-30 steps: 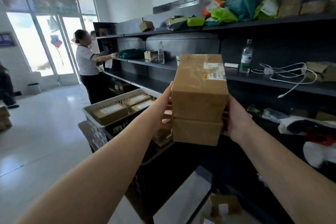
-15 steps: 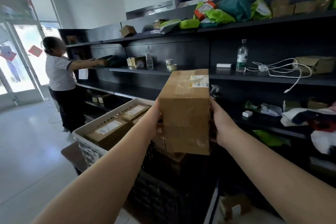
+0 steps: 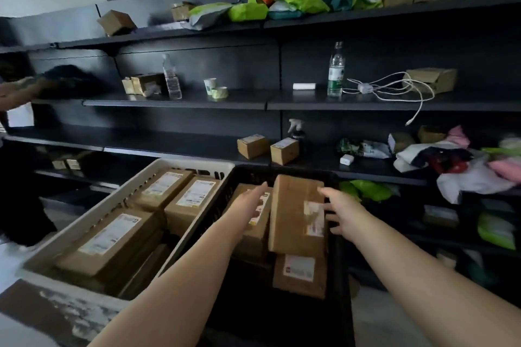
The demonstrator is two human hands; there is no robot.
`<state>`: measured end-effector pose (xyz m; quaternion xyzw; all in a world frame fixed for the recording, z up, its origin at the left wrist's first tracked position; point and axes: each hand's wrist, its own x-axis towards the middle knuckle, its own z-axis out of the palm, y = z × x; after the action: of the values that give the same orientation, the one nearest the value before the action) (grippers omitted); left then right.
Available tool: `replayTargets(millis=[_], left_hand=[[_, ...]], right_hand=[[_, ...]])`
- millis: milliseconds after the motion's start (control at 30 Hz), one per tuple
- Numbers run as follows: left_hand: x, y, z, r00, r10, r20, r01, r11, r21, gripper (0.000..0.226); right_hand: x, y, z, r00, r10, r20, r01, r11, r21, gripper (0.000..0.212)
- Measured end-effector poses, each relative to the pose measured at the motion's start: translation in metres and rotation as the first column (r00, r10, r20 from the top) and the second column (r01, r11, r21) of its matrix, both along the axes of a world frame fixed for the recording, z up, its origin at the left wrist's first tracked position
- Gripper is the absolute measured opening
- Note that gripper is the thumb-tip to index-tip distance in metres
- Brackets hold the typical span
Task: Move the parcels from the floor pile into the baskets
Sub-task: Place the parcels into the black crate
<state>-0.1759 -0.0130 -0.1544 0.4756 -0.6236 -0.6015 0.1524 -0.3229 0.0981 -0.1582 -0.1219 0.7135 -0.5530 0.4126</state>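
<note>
Although white shipping labels show on most of the brown cartons, their print is too blurred to read, as is the green label on the bottle (image 3: 336,70) standing on the middle shelf (image 3: 174,103). The tall parcel (image 3: 298,214) now lies tilted inside the black basket (image 3: 337,262), resting on other cartons, with a second labelled parcel (image 3: 255,222) just beside it on the left and a third carton (image 3: 299,275) below. The left hand (image 3: 249,203) is spread with straight fingers over the second parcel; whether it touches cannot be told. The right hand (image 3: 342,213) is open, its fingers loose, just beside the tall parcel's right edge and gripping nothing. The white basket (image 3: 93,220), touching the black one on the left, holds several labelled cartons. Half a second earlier both hands clasped this parcel upright in the air before the shelves; it has since gone down into the black basket and both hands have let go.
</note>
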Motion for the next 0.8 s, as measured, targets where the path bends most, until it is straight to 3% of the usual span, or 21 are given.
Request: replayTargets(millis=[67,133,267,400,533,700,800], left_hand=[[0.005,-0.004,-0.011,0.988,-0.103,0.115,0.124,0.974,-0.188,0.051],[0.010,-0.008,-0.021,0.951,-0.207,0.229,0.282,0.886,-0.369,0.049],[0.012,0.002,-0.031,0.856,-0.380,0.352,0.515,0.690,-0.508,0.045],[0.007,0.042,-0.038,0.738,-0.490,0.464,0.669,0.440,-0.599,0.042],[-0.006,0.091,-0.047,0.706,-0.512,0.489,0.689,0.337,-0.642,0.034],[-0.044,0.160,-0.054,0.674,-0.469,0.571,0.704,0.173,-0.689,0.042],[-0.065,0.205,-0.065,0.664,-0.411,0.625,0.714,0.098,-0.693,0.046]], right_hand=[[0.013,0.004,-0.007,0.992,-0.035,-0.122,0.035,0.999,0.001,0.014],[0.026,0.014,-0.013,0.944,-0.015,-0.328,0.030,0.999,0.039,0.024],[0.053,0.047,-0.019,0.763,0.115,-0.636,0.087,0.957,0.278,0.038],[0.070,0.093,-0.023,0.683,0.182,-0.707,0.166,0.904,0.393,0.032],[0.073,0.144,-0.029,0.598,0.221,-0.770,0.240,0.868,0.435,0.033],[0.044,0.212,-0.042,0.425,0.438,-0.792,0.274,0.772,0.573,0.041],[0.017,0.256,-0.056,0.388,0.524,-0.758,0.257,0.728,0.635,0.047]])
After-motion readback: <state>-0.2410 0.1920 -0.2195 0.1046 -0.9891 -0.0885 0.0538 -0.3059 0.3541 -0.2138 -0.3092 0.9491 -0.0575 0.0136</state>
